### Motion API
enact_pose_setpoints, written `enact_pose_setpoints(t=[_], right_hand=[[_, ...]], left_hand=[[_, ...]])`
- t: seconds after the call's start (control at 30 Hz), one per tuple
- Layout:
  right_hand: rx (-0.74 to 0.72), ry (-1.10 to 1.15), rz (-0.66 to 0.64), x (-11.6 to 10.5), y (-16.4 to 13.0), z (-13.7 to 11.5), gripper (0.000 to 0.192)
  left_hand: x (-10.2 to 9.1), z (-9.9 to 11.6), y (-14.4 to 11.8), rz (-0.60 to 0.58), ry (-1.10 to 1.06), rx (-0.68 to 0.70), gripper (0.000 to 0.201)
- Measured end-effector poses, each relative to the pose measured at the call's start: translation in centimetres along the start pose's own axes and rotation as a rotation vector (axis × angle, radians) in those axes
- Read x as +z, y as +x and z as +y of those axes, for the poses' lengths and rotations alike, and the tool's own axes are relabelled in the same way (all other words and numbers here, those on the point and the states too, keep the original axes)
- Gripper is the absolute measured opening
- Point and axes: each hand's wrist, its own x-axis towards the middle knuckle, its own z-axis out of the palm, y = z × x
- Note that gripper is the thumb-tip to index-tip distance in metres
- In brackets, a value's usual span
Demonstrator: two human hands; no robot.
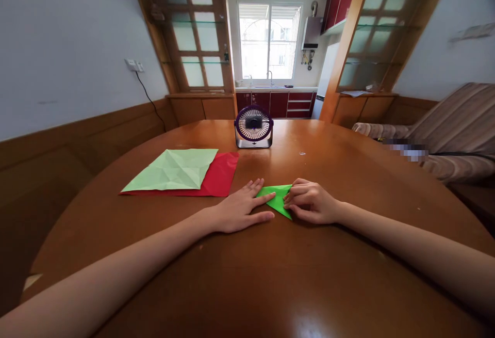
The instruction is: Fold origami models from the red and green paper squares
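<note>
Both hands press a small folded piece of bright green paper flat on the round wooden table. The left hand lies open and spread, its fingertips resting on the paper's left edge, pinning rather than gripping. The right hand is curled, its fingertips bunched on the paper's right side, apparently pinching or creasing an edge; whether it truly clasps the paper is hard to tell from this angle.

Judging by its shape, the green piece is already folded down to a compact triangle, so several folds look done, though it is no finished figure yet.

Counted: one green piece between the hands; beyond the left hand and further left, one pale green sheet, creased but opened flat, lies atop one red sheet. Straight beyond the grip stands one small desk fan.
</note>
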Motion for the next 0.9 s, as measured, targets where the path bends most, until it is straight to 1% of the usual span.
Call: enact_pose_setpoints(t=[0.13, 0.3, 0.47, 0.63, 0.77, 0.9], right_hand=[[0.056, 0.047, 0.025, -0.2, 0.0, -0.2, 0.026], [0.079, 0.069, -0.006, -0.3, -0.1, -0.1, 0.026], [0.071, 0.092, 0.008, -0.4, -0.2, 0.0, 0.024], [0.073, 0.122, 0.01, -0.3, -0.1, 0.1, 0.023], [0.08, 0.135, 0.009, -0.3, -0.2, 0.1, 0.023], [0.081, 0.13, -0.001, -0.4, -0.4, 0.2, 0.023]], left_hand=[[-0.2, -0.6, 0.1, -0.002, -0.003, 0.034, 0.053], [-0.5, -0.9, 0.1, 0.011, 0.022, 0.077, 0.054], [-0.6, -1.4, 0.0, 0.015, 0.066, 0.091, 0.053], [-0.9, -2.5, -0.5, 0.052, 0.186, 0.03, 0.053], [-1.1, -3.0, -0.9, 0.084, 0.309, 0.046, 0.058], [-1.0, -3.6, -1.1, 0.152, 0.418, 0.034, 0.063]])
